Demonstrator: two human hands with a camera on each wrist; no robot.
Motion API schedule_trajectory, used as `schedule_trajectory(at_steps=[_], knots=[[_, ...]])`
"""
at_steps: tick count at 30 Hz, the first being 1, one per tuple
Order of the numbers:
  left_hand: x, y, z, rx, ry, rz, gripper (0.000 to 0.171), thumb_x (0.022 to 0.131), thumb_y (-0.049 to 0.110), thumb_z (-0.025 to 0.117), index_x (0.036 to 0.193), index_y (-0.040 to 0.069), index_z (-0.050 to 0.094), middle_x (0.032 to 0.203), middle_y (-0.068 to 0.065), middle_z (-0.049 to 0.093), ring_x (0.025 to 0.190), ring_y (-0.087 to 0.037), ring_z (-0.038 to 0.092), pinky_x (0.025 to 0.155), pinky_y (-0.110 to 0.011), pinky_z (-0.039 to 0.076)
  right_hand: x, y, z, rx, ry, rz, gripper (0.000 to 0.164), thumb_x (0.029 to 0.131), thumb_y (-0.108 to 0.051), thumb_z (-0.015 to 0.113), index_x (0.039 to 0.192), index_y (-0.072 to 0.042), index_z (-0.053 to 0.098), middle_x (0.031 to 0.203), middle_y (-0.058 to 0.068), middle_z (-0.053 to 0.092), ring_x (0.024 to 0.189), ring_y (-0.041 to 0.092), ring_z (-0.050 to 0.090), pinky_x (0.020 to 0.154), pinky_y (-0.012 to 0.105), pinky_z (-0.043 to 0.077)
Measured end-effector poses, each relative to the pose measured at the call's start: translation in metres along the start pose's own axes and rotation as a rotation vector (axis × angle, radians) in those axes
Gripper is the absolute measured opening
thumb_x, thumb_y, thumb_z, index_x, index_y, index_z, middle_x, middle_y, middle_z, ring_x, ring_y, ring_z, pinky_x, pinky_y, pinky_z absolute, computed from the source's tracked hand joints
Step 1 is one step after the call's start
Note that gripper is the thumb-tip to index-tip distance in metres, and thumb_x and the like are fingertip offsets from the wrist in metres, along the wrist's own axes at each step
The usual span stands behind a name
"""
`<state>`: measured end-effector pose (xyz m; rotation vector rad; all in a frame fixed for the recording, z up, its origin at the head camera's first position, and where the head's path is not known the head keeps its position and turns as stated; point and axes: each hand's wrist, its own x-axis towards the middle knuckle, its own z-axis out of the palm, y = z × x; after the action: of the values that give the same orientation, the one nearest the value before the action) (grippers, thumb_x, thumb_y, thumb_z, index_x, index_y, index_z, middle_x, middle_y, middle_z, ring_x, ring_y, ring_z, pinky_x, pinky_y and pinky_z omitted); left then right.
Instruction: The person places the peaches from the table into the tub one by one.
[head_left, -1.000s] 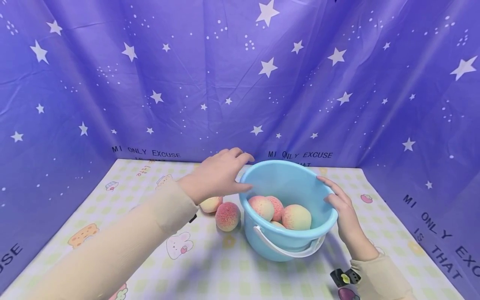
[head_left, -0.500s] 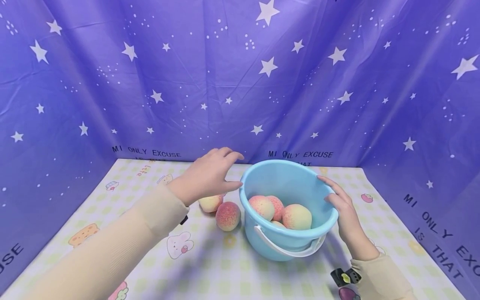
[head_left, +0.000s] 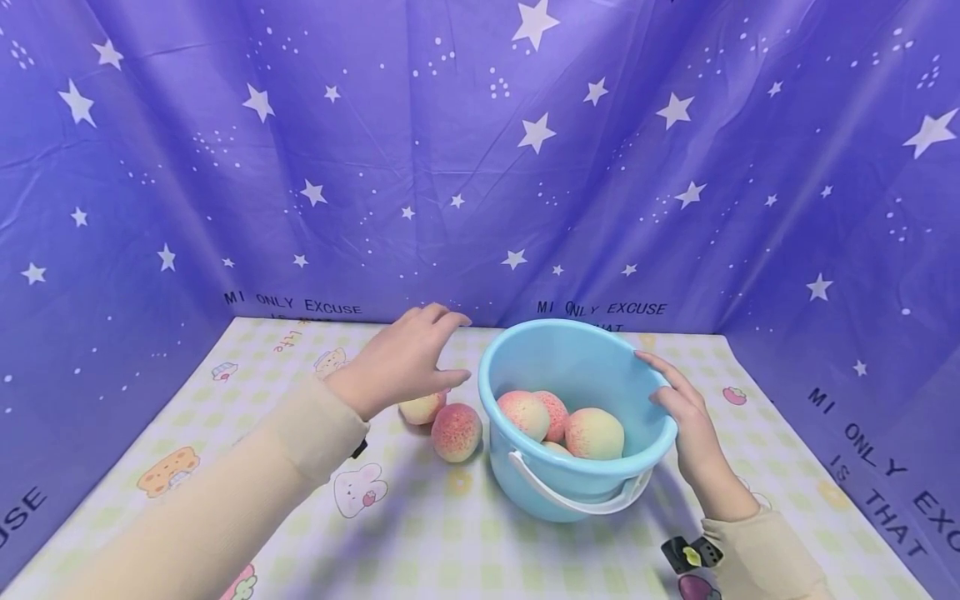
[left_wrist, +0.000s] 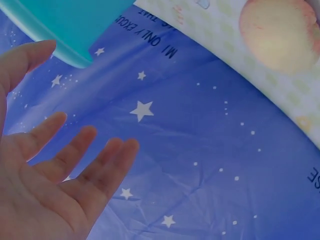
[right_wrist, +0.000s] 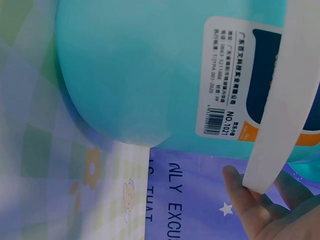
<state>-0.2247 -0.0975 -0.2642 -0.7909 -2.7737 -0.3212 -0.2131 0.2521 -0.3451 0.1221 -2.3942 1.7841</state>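
Note:
A light blue bucket (head_left: 577, 492) stands on the table with several pink-and-yellow peaches (head_left: 594, 433) inside. Its white handle (head_left: 558, 496) hangs down across the near side. My right hand (head_left: 693, 437) grips the rim at the right, its fingertips curled over the edge. To the left of the bucket, my left hand (head_left: 401, 354) hovers in the air with fingers spread and nothing held. Below it on the tablecloth lie a red peach (head_left: 456, 433) and a yellowish peach (head_left: 422, 408), the latter partly hidden by the hand. The left wrist view shows the left palm (left_wrist: 45, 195) bare.
A checked tablecloth (head_left: 300, 550) with printed cartoons covers the table. Purple star-printed curtains (head_left: 420, 167) hang behind it and at both sides. A label (right_wrist: 225, 80) is stuck to the bucket's outer wall.
My left hand has drawn back leftward, away from the bucket's rim, and dropped slightly. The right hand, the bucket and the peaches have stayed in place.

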Motion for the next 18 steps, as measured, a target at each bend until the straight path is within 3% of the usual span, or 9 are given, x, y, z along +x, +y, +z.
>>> schedule_trajectory(at_steps=[18], knots=[[-0.003,-0.002,0.025,0.013,-0.022,-0.04,0.07,0.083,0.04,0.076,0.141,0.008,0.052,0.135,-0.017,0.055,0.118,-0.034,0.054,0.101,-0.046,0.048,0.0,0.001,0.0,-0.001,-0.003,-0.007,0.062,0.089,-0.007,0.037,0.149,-0.018,0.044,0.149,-0.002,0.039,0.111,0.003,0.048,0.083,0.016,0.045]])
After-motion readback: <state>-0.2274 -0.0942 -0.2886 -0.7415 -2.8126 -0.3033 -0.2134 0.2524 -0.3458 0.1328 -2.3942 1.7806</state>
